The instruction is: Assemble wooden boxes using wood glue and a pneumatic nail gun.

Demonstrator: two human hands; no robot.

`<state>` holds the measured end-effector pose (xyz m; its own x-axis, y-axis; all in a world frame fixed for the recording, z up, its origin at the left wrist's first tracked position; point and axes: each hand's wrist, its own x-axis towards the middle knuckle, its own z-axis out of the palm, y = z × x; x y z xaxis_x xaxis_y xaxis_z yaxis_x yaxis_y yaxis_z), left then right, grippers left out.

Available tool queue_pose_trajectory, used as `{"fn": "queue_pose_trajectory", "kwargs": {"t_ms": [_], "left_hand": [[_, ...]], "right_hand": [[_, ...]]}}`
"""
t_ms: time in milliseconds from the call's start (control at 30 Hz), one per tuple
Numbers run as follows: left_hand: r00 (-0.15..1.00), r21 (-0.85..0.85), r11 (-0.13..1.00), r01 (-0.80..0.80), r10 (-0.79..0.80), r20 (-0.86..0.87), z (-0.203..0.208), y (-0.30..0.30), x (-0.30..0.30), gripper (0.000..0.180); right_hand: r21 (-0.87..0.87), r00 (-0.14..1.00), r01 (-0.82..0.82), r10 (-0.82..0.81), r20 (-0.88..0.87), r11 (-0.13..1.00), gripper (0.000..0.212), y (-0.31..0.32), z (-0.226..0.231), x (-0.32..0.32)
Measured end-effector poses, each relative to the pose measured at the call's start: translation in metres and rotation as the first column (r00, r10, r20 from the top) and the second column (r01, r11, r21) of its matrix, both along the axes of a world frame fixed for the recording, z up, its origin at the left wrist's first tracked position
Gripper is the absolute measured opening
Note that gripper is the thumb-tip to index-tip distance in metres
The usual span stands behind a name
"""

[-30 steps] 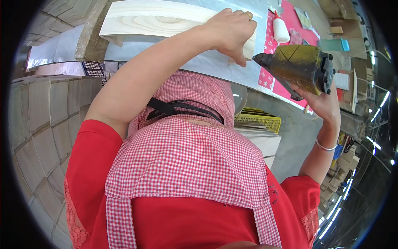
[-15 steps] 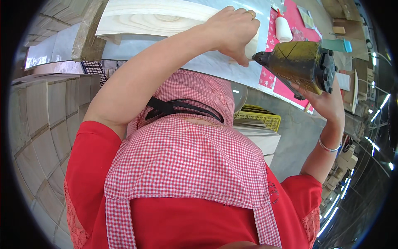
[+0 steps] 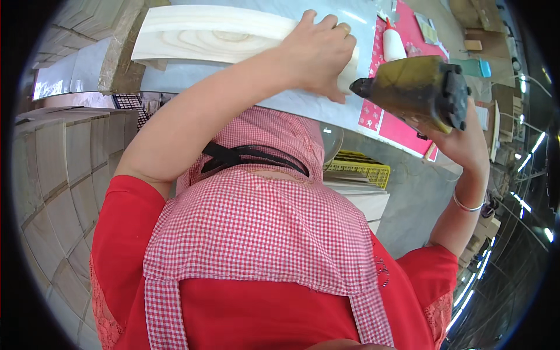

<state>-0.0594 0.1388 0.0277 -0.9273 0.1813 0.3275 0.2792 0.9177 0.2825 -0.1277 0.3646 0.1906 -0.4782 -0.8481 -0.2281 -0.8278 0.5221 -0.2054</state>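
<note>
A pale wooden piece (image 3: 216,36) with visible grain lies across the grey table, its long side running left to right. My left hand (image 3: 322,57) is closed over its right end, thumb pointing down toward the near edge. From the right, my right hand (image 3: 464,140) grips the handle of a yellow and black nail gun (image 3: 408,87), which hides most of the fingers. The gun's black nose is at the right end of the wood, close to my left thumb; whether it touches is unclear.
A white glue bottle (image 3: 394,45) with a red tip is on a pink patterned sheet (image 3: 402,125) at the table's right. Stacked boards (image 3: 70,151) line the left side. Below the table are a yellow crate (image 3: 364,169) and more boards (image 3: 370,204).
My left hand has shifted slightly left and nearer to me on the wood's end. The nail gun's nose stays close to that end. The whole view has moved a little.
</note>
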Motion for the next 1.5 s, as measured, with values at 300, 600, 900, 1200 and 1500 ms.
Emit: {"fn": "queue_pose_trajectory", "kwargs": {"t_ms": [300, 600, 900, 1200, 1500], "left_hand": [[0.986, 0.024, 0.997, -0.074, 0.069, 0.152, 0.009, -0.003, 0.007, 0.084], [0.982, 0.045, 0.996, -0.082, 0.074, 0.172, 0.008, -0.003, 0.006, 0.085], [0.981, 0.026, 0.996, -0.081, 0.075, 0.18, 0.009, -0.003, 0.006, 0.088], [0.991, 0.012, 0.996, -0.088, 0.088, -0.098, 0.006, -0.041, 0.028, 0.078], [0.996, -0.054, 0.997, 0.051, -0.047, 0.075, 0.03, -0.056, 0.062, 0.023]], "right_hand": [[-0.243, 0.935, 0.328, -0.278, 0.219, 0.913, 0.039, -0.007, -0.026, -0.038], [-0.215, 0.939, 0.286, -0.228, 0.258, 0.934, 0.039, -0.012, -0.029, -0.05], [-0.203, 0.926, 0.274, -0.201, 0.319, 0.94, 0.039, -0.01, -0.031, -0.059], [-0.326, 0.879, 0.466, -0.389, 0.277, 0.822, 0.034, 0.022, -0.041, -0.048], [-0.352, 0.715, 0.311, -0.461, -0.525, 0.883, 0.053, 0.166, -0.179, -0.081]]}}
